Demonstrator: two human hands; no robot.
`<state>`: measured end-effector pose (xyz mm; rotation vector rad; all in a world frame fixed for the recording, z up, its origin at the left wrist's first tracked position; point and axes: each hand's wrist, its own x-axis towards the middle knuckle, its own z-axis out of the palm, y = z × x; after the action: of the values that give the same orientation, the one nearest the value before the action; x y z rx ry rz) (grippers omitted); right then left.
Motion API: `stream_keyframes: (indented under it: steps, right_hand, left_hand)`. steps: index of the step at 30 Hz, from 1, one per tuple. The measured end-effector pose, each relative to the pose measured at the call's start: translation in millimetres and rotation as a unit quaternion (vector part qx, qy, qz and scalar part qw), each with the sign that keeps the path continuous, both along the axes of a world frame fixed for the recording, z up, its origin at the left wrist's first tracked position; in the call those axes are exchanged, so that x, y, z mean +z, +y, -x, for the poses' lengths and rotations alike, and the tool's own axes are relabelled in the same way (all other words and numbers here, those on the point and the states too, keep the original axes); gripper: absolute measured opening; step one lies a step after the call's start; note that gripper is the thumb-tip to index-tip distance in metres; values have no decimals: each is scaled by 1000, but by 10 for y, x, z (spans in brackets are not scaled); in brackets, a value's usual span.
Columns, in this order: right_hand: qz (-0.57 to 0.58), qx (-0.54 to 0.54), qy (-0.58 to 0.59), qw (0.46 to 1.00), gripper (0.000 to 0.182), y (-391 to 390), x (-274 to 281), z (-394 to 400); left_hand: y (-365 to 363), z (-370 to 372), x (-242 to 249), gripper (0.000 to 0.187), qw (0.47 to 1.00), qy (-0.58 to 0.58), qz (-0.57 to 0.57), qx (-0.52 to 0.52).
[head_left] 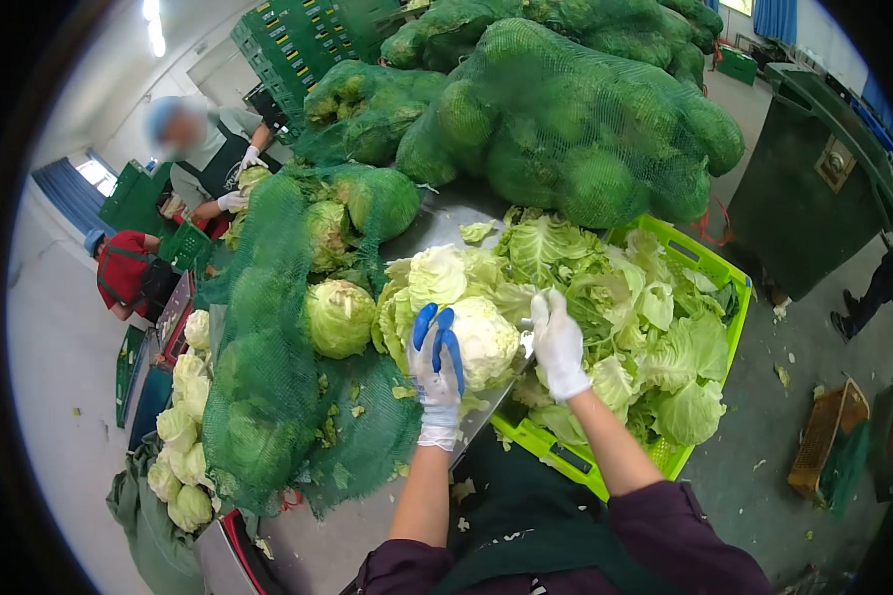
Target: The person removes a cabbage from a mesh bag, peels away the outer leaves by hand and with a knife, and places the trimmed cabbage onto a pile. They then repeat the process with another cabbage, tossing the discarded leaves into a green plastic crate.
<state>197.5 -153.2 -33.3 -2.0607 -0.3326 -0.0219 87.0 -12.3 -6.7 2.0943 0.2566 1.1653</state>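
Observation:
My left hand point(437, 372), in a white glove with blue-coated fingers, presses against the near left side of a trimmed, pale cabbage point(488, 342). To the right of that cabbage is my right hand point(558, 347) in a white glove, its fingers closed. A small shiny blade, which looks like part of a knife point(527, 343), shows beside those fingers; its handle is hidden. Loose outer leaves and another pale cabbage point(439, 276) lie just behind. An untrimmed cabbage point(340, 318) sits to the left, at the mouth of a green net bag point(258, 367).
A lime-green crate point(700, 256) heaped with cabbage leaves point(690, 347) stands at my right. Large full net bags point(575, 119) are piled behind. Trimmed cabbages point(184, 431) lie at far left. A co-worker point(213, 149) with gloved hands works across the table. A dark green bin point(814, 169) stands right.

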Motion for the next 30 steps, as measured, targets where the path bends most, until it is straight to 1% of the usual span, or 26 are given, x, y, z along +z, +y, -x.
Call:
stream_keyframes:
  steps: [2, 3, 4, 5, 6, 8, 9, 10, 12, 13, 14, 16, 17, 18, 19, 20, 22, 23, 24, 26, 27, 28, 29, 30]
  right_hand:
    - [90, 54, 49, 993, 60, -45, 329, 358]
    - [90, 52, 53, 993, 60, -33, 377, 408]
    - [118, 90, 19, 989, 65, -25, 410, 439]
    - [146, 128, -17, 981, 70, -21, 425, 438]
    - [146, 126, -16, 981, 70, -9, 400, 382]
    - [193, 139, -26, 971, 72, 45, 388, 208]
    - [218, 161, 26, 962, 70, 44, 483, 159]
    - [220, 160, 27, 962, 70, 40, 473, 104]
    - [105, 144, 72, 981, 67, 60, 318, -80]
    - [120, 86, 41, 988, 63, 77, 22, -234]
    - [126, 111, 120, 978, 64, 22, -157, -435]
    - [80, 169, 244, 952, 68, -136, 132, -441]
    - [79, 171, 245, 951, 68, -121, 122, -361]
    - [54, 107, 166, 979, 73, -98, 88, -215]
    - [28, 42, 85, 995, 79, -64, 57, -63]
    - [-49, 51, 105, 992, 93, -15, 61, 120]
    - [20, 55, 158, 986, 88, 78, 250, 467]
    - [-136, 48, 96, 985, 90, 133, -4, 467]
    - [-178, 69, 112, 975, 82, 118, -83, 400]
    - [-276, 130, 115, 945, 87, 68, -170, 232]
    - [-240, 142, 82, 957, 75, 32, -183, 178]
    - [-240, 141, 77, 957, 75, 31, -188, 119]
    - [-198, 120, 58, 971, 71, 20, -215, 98]
    - [-154, 99, 45, 982, 68, 3, -331, 117]
  left_hand:
    - [5, -15, -34, 29, 997, 16, -70, 16]
    - [-50, -19, -3, 29, 999, 12, -50, 11]
    - [-63, -2, 0, 29, 999, 15, -49, 8]
    - [-64, 6, 8, 29, 996, 22, -86, 8]
    - [-68, 4, 18, 30, 992, 27, -123, 9]
    - [-108, -12, 43, 30, 992, 37, -120, 16]
    - [-131, -25, 54, 30, 992, 46, -116, 27]
    - [-144, -22, 28, 30, 992, 46, -113, 25]
    - [-136, -56, -21, 30, 986, 68, -136, 62]
    - [-151, -23, 24, 30, 987, 57, -145, 37]
    - [-154, -9, -7, 30, 987, 53, -148, 35]
    - [-102, 48, -107, 30, 997, -3, -83, 1]
    - [-90, 76, -111, 30, 998, 3, -64, 10]
    - [-76, 91, -111, 30, 998, 4, -64, 12]
    - [-49, 84, -110, 30, 999, 1, -43, 10]
    - [-24, 61, -103, 30, 1000, -4, -21, 8]
    - [-38, 26, -63, 29, 1000, -5, -30, 6]
    - [-36, 19, -71, 29, 999, 1, -32, 7]
    - [-30, 30, -88, 29, 999, 5, -33, 9]
    - [29, 38, -120, 30, 999, 5, -35, 9]
    - [47, 30, -127, 30, 999, 9, -40, -1]
    - [72, -11, -118, 31, 999, 8, -46, -13]
    - [80, -11, -124, 31, 999, 6, -45, -15]
    - [63, 42, -106, 33, 1000, 7, -17, -17]
